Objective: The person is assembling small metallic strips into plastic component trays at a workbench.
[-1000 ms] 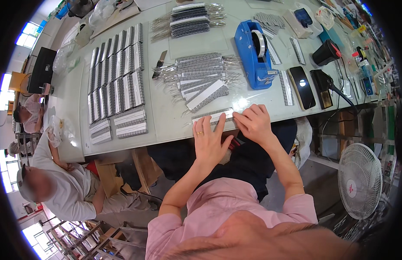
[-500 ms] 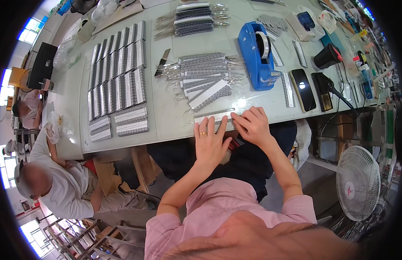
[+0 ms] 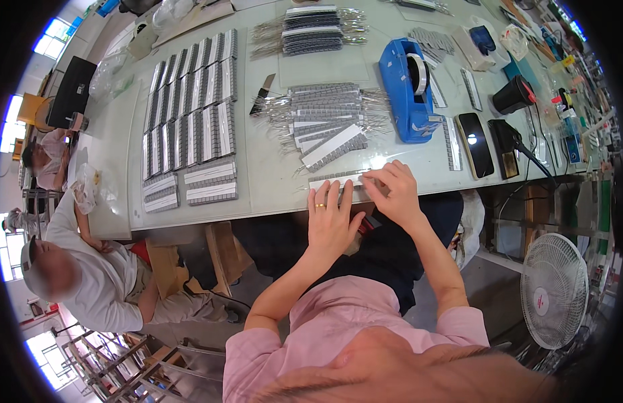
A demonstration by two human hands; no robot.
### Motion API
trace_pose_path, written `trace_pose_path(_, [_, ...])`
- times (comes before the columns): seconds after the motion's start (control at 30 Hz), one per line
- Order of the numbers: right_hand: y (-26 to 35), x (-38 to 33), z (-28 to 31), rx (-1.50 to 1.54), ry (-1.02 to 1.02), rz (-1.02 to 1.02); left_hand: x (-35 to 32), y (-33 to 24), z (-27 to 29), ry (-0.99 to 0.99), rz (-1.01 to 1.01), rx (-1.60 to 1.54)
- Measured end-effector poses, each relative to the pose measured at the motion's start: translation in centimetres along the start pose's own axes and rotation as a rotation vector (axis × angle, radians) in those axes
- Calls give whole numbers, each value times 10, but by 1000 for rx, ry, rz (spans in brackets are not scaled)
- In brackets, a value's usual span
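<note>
Now the left hand (image 3: 330, 225) presses flat on the white strip (image 3: 338, 180) at the table edge (image 3: 271, 205), while the right hand (image 3: 394, 195) pinches the strip's right end.

Long pale-green worktable (image 3: 271, 195), glossy, glare spot near its front edge. White pedestal fan (image 3: 554, 290) on the floor at right. Bright windows (image 3: 46, 37) along the left wall, daylight coming in. Wooden stool (image 3: 221, 252) under the table edge. Metal racking (image 3: 117, 363) lower left. Grey floor.
</note>
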State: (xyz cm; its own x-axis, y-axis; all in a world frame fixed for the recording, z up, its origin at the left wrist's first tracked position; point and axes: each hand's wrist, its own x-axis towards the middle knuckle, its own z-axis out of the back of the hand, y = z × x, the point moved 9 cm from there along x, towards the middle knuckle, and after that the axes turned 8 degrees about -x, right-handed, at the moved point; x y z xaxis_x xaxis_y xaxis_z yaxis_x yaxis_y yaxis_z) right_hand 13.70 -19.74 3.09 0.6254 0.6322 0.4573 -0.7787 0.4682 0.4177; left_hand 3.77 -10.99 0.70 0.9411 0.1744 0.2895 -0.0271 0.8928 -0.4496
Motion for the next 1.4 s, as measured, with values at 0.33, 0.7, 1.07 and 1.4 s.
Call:
trace_pose_path(0.33, [78, 50, -63, 224, 300, -161, -14, 13, -35, 55, -5, -50])
trace_pose_path(0.7, [6, 5, -26, -69, 75, -280, -7, 5, -6, 37, 1, -6])
trace_pose_path(1.07, [-2, 1, -27, -137, 81, -326, -7, 1, -6, 33, -28, 8])
trace_pose_path(1.4, [-2, 3, -20, -180, 62, -337, -3, -1, -5, 40, -16, 31])
